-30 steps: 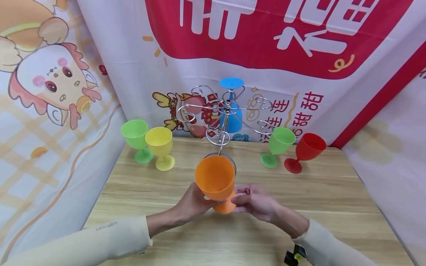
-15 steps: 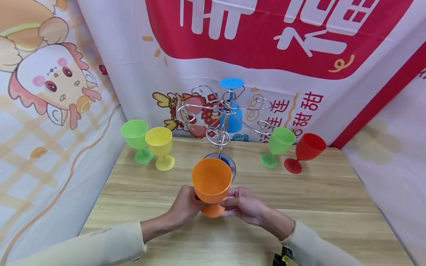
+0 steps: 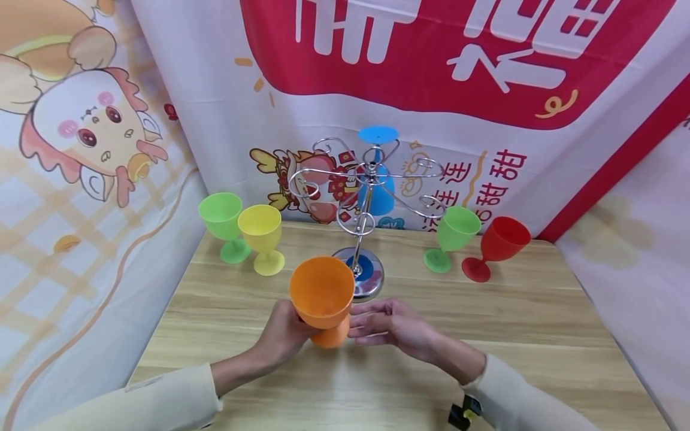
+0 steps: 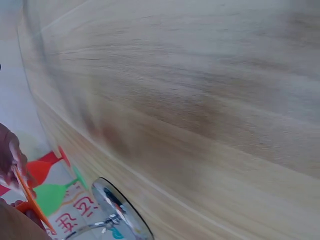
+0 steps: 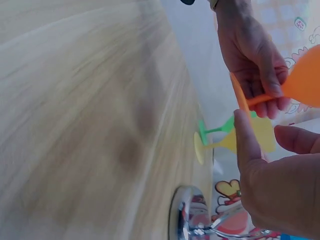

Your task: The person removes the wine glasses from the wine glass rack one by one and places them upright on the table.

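Note:
An orange plastic goblet (image 3: 322, 296) is held above the wooden table, its bowl facing up. My left hand (image 3: 280, 335) pinches its stem between thumb and fingers, as the right wrist view shows. Beside the goblet's foot (image 5: 240, 92), my right hand (image 3: 399, 328) has its fingers extended, fingertips right at the edge of the foot. Behind the goblet stands a chrome stemware rack with curled wire arms and a round base (image 3: 375, 281). A blue goblet (image 3: 384, 202) hangs upside down at the rack's back, foot uppermost.
Upright at the back left are a green goblet (image 3: 221, 216) and a yellow goblet (image 3: 260, 230). Another green goblet (image 3: 457, 228) and a red goblet (image 3: 504, 238) stand at the back right. Printed cloth (image 3: 215, 90) hangs behind and along both sides of the table (image 3: 409, 395).
The orange goblet and my left hand have moved leftward, uncovering more of the rack's base. My right fingers have loosened from the goblet's lower part and straightened.

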Tool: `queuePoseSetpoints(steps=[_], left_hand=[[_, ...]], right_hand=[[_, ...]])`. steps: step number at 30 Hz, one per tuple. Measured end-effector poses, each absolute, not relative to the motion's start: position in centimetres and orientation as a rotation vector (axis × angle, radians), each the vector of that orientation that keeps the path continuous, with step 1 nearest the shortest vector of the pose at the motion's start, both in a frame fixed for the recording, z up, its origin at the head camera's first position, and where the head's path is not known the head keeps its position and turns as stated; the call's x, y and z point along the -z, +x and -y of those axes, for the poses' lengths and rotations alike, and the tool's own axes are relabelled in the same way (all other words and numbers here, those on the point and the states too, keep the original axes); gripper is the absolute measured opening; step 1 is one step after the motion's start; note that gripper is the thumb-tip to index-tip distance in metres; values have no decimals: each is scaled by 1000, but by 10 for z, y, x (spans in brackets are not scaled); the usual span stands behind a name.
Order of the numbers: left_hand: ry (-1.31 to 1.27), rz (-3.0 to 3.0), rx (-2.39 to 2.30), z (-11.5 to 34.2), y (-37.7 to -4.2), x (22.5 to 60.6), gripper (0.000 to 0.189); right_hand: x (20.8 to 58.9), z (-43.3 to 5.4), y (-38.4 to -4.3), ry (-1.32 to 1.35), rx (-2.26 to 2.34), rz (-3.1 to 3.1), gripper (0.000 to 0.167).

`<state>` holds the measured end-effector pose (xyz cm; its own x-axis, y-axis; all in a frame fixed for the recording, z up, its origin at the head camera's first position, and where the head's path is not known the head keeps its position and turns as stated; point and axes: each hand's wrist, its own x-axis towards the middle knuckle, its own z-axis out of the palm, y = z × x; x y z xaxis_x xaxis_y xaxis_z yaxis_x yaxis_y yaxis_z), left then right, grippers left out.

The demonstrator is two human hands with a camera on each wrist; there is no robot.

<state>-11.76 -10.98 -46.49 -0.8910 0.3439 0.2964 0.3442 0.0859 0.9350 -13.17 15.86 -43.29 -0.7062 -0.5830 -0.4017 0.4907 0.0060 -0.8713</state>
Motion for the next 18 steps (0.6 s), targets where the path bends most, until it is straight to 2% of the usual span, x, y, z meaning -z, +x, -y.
queuePoseSetpoints(steps=[7, 18], left_hand=[[-612, 2298, 1944, 129, -117, 473, 32], [-391, 2333, 1778, 163, -118, 486, 33]], right_hand=[[410, -173, -134, -267, 1615, -1794, 42], [367, -197, -139, -521, 1312, -2235, 51]])
